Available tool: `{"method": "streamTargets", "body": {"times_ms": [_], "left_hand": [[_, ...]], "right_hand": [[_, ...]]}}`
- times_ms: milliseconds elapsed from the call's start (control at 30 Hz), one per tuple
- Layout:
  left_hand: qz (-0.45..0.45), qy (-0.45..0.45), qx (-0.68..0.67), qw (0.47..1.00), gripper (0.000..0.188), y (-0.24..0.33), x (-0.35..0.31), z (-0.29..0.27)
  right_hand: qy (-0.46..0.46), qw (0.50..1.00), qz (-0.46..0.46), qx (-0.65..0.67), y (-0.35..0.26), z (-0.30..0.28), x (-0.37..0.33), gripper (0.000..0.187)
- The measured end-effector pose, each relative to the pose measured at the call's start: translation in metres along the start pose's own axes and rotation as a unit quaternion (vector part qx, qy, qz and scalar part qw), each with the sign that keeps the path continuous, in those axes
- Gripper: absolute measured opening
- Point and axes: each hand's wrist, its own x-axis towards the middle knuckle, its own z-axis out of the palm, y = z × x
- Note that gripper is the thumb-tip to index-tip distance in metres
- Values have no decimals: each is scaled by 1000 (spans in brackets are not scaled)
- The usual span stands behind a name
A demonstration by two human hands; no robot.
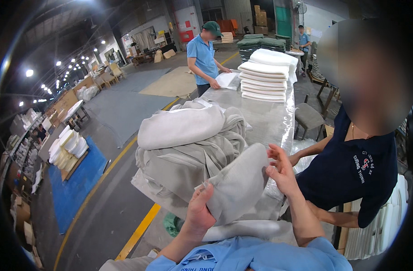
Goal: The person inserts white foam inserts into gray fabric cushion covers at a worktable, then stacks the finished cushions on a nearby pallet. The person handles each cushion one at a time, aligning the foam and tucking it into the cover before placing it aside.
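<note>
My left hand (pixel 201 210) grips the lower left edge of a light grey fabric cover (pixel 241 185), with the thumb in front and the other fingers mostly hidden behind it. The cover is held up tilted and looks like a cushion cover; whether anything is inside I cannot tell. At its right edge is my right hand (pixel 283 174), fingers apart and fingertips close to the cloth. Just beyond, a heap of similar grey covers (pixel 184 165) lies loosely piled, with a smoother folded one (pixel 181 126) on top.
A plastic-covered table (pixel 269 117) runs away from me, bearing a stack of white pads (pixel 264 81). Close on my right stands a person in a dark shirt (pixel 351 167). Another person in blue (pixel 203 56) handles a white piece at the table's far left. A chair (pixel 308 118) stands beside the table.
</note>
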Motion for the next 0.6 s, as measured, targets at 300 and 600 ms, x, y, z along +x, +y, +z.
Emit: {"method": "streamTargets", "body": {"times_ms": [300,600], "left_hand": [[-13,-47,-91,995,49,-3,-26,-21],[-5,-52,-27,998,48,6,-47,-25]], "right_hand": [[-67,990,79,91,-5,-22,-11,31],[-29,979,-57,-194,-127,-54,-33,23]]}}
